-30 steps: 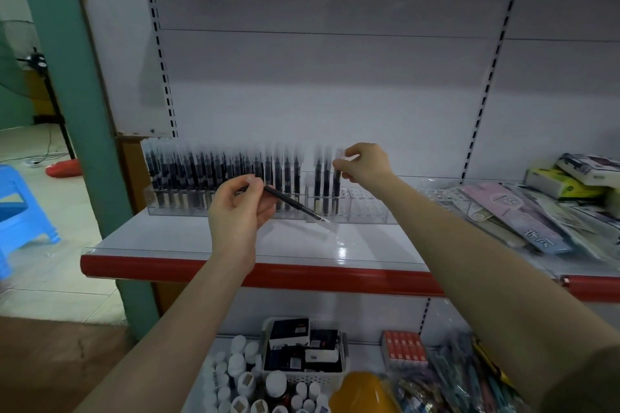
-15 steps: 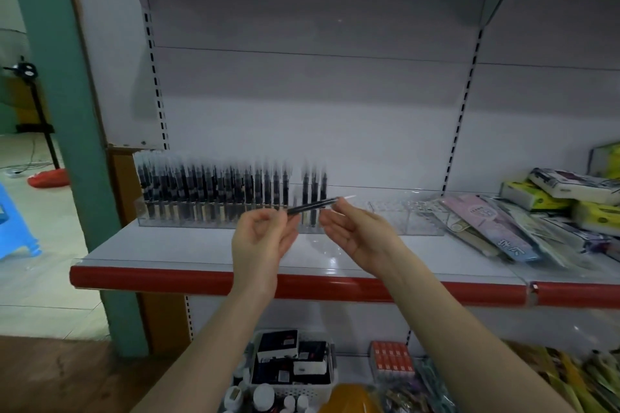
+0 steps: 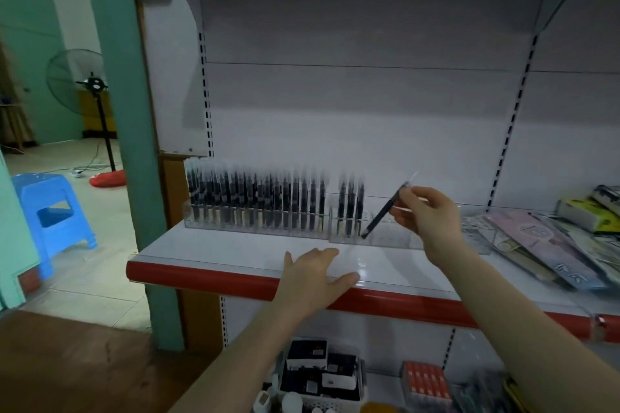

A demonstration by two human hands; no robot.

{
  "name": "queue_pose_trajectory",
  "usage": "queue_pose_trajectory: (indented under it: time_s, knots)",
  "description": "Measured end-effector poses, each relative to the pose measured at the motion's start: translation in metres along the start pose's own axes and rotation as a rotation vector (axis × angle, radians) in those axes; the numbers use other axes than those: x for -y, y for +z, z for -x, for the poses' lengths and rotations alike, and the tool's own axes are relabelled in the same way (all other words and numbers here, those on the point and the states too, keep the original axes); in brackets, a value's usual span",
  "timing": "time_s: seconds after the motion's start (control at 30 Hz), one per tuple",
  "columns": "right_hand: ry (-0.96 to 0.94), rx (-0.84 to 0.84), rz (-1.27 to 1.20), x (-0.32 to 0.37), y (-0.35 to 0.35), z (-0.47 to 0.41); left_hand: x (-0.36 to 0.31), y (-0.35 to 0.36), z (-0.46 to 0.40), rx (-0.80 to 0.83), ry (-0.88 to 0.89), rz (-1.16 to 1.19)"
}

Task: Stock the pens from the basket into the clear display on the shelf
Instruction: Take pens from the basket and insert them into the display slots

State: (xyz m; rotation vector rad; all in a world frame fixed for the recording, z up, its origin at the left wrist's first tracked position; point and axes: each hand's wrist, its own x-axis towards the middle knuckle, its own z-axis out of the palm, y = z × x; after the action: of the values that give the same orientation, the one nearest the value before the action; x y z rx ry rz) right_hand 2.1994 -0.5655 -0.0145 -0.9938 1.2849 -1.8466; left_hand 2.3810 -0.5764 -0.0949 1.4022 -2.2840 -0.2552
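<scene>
At the far left a blue plastic stool [image 3: 55, 211] stands on the tiled floor, with a pedestal fan [image 3: 88, 87] behind it and a red object [image 3: 108, 179] lying on the floor near the fan's foot. A green pillar [image 3: 127, 151] rises just left of the shelf unit.

On the white shelf [image 3: 235, 248] with its red front edge [image 3: 208, 278], the clear display [image 3: 396, 238] stands against the back panel. Its left part is packed with a row of black pens [image 3: 255, 198] standing upright, their clear caps blurred at the top. After a small gap, three more pens [image 3: 350, 201] stand upright together; the compartments to the right of them look vacant.

The left hand [image 3: 317, 273] lies low in front of the display with fingers straight and spread, holding nothing, its fingertips over the shelf's front edge; whether it touches the shelf cannot be told.

The right hand [image 3: 424, 214] pinches the upper end of a single black pen [image 3: 382, 213] between thumb and fingers. The pen is tilted, its top leaning right toward the hand, its lower tip down inside the display just beside the group of three pens.

Further right on the same shelf lies a loose spread of flat stationery packets [image 3: 536, 245] and small boxes [image 3: 590, 211].

On the lower shelf, a white basket [image 3: 360, 396] holds dark boxed items, with an orange-red pack [image 3: 426, 379] to its right.
</scene>
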Motion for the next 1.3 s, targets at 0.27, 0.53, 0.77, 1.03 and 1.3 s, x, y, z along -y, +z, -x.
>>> queue_pose_trajectory:
  time_s: [0.27,0.53,0.77,1.03,1.3]
  knots:
    - [-0.287,-0.044,0.303,0.013,0.002,-0.042,0.006,0.015,-0.006,0.108,0.021,-0.206]
    - [-0.333,-0.023,0.367,0.005,0.024,-0.073,0.01,0.018,-0.007,0.073,0.044,-0.206]
    - [-0.323,0.018,0.461,-0.013,0.032,-0.086,0.013,0.022,-0.009,0.066,0.047,-0.224]
    - [-0.292,0.047,0.507,-0.023,0.031,-0.09,0.011,0.021,-0.008,0.06,0.04,-0.207]
    - [-0.268,0.095,0.604,-0.034,0.03,-0.089,0.013,0.023,-0.008,0.047,0.04,-0.197]
